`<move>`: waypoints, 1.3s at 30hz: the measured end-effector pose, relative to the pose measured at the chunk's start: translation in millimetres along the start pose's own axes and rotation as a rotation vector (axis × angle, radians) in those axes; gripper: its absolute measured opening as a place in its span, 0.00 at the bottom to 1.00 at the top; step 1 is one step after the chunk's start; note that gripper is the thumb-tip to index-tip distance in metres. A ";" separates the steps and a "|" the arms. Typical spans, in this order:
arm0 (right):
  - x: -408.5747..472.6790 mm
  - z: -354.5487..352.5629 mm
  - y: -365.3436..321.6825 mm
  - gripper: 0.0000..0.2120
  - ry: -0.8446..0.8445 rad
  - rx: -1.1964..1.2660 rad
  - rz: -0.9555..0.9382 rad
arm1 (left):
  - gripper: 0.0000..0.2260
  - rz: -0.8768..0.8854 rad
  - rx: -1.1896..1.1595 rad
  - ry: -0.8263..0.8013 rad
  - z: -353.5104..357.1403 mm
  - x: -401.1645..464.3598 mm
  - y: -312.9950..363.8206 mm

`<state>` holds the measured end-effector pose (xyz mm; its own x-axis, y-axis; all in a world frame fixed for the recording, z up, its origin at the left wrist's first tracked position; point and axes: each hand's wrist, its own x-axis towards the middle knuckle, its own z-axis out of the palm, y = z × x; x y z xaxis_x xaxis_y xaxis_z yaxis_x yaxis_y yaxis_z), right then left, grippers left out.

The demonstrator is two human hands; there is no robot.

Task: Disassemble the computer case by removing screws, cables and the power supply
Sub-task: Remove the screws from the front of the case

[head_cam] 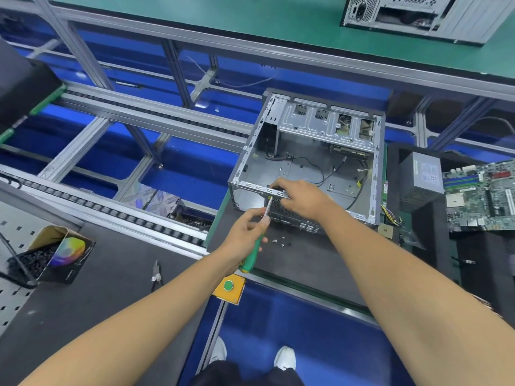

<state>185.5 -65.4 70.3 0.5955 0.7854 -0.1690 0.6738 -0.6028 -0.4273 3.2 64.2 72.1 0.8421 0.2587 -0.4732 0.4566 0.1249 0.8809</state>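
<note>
An open grey computer case (306,162) lies on a dark mat, with black cables loose on its floor. My left hand (246,235) grips a green-handled screwdriver (252,257), whose shaft points up at the case's near rim. My right hand (301,199) grips that near rim by the screwdriver tip. A few loose screws (281,242) lie on the mat in front of the case. A grey power supply (423,182) stands to the right of the case, and a green motherboard (485,196) lies further right.
A yellow box with a green button (229,286) sits at the bench edge. Pliers (156,274) and a cardboard box of black parts (53,254) are on the left mat. Conveyor rails run to the left. Another case (418,15) stands on the far green bench.
</note>
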 end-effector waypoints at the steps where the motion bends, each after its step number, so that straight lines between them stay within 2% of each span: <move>1: -0.3 -0.1 -0.1 0.21 -0.003 0.001 0.004 | 0.15 0.011 0.040 0.021 1.7 0.4 -2.8; 5: -1.8 -0.7 -0.8 0.20 0.005 0.015 0.010 | 0.22 0.023 -0.056 0.012 8.2 2.9 -12.7; 12: -3.5 -2.4 -3.4 0.21 0.006 0.014 0.011 | 0.21 0.020 -0.272 0.161 11.0 1.2 -21.0; 16: -3.2 -2.5 -3.9 0.21 0.013 -0.012 0.011 | 0.18 -0.061 -0.313 0.105 4.3 -2.1 -20.1; 20: -2.5 -1.8 -3.0 0.21 0.024 -0.022 0.006 | 0.13 -0.128 -0.282 0.066 -2.7 -3.0 -13.0; 28: -3.2 -3.6 -3.3 0.21 0.020 -0.033 0.006 | 0.21 -0.153 -0.152 0.090 10.5 -1.9 -8.1; 34: -7.4 -2.1 -3.9 0.16 0.034 0.008 0.033 | 0.17 -0.127 -0.308 0.145 15.0 -3.4 -14.4; 39: -7.3 -3.8 -5.7 0.13 0.011 -0.025 0.042 | 0.19 -0.142 -0.169 0.073 10.0 -6.0 -17.9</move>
<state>178.9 -68.3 77.4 0.6283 0.7578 -0.1761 0.6589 -0.6387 -0.3974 -7.2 50.8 59.0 0.7468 0.2948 -0.5961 0.5095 0.3223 0.7978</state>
